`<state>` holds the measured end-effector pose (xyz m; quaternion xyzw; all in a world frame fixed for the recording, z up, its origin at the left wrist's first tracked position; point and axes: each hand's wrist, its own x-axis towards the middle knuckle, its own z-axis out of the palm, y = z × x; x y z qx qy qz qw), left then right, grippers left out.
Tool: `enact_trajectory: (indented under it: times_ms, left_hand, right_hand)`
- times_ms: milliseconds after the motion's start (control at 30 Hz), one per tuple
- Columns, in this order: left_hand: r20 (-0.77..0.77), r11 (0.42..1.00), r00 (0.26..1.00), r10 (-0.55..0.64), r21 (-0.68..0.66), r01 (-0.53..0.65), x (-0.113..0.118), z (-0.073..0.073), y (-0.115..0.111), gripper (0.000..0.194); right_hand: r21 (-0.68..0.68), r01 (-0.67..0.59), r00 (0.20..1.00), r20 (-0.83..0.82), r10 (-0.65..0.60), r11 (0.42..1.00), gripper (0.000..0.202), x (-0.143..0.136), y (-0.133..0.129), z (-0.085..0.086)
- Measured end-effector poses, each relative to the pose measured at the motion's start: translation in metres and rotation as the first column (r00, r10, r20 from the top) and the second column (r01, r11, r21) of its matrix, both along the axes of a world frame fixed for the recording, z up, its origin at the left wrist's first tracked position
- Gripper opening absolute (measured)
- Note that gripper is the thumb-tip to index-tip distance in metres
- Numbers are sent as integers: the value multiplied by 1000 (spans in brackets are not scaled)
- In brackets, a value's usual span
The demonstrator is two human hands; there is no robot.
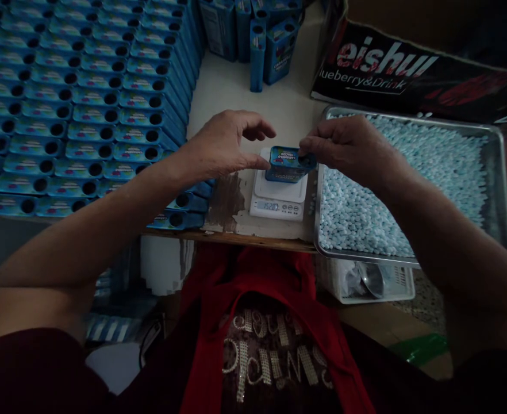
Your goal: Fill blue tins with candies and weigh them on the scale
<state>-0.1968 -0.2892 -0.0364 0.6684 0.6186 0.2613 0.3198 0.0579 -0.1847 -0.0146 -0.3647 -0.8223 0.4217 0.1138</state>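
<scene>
A small blue candy tin [288, 165] with a dark round hole in its top rests on a white digital scale [276, 208], whose display shows digits. My left hand [231, 141] is at the tin's left side, thumb and fingers apart, the thumb close to or touching its edge. Over the right end of the tin, my right hand [348, 144] is closed in a pinch at the hole. What those fingertips hold, if anything, is hidden. A metal tray [504, 190] of pale blue candies [365, 218] lies under and beyond my right hand.
Rows of blue tins [89, 103] fill the table's left side, and several more tins [275, 52] stand at the back. A black cardboard box [408, 75] is behind the tray. Below the table edge sits a white basket [402, 287] with a metal scoop [372, 280].
</scene>
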Motion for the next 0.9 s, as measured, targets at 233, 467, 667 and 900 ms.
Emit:
enact_trajectory:
  times_ms: [233, 467, 667, 900]
  left_hand:
    - [40, 1000, 999, -8, 20, 8, 0, -9, 7, 65]
    - [-122, 968, 970, -212, 110, 226, 42, -26, 34, 60]
    - [-219, 954, 937, -272, 62, 292, -11, -1, 33, 52]
    - [-370, 974, 904, -215, -147, 171, -118, 4, -6, 57]
  right_hand:
    - [-37, -21, 999, -34, 19, 999, 33, -2, -2, -4]
    - [-263, 113, 948, -259, -183, 958, 42, -6, 28, -5]
    - [-154, 265, 946, -151, -288, 952, 37, -71, 113, -37]
    - [363, 233, 946, 132, -297, 902, 25, -149, 200, -63]
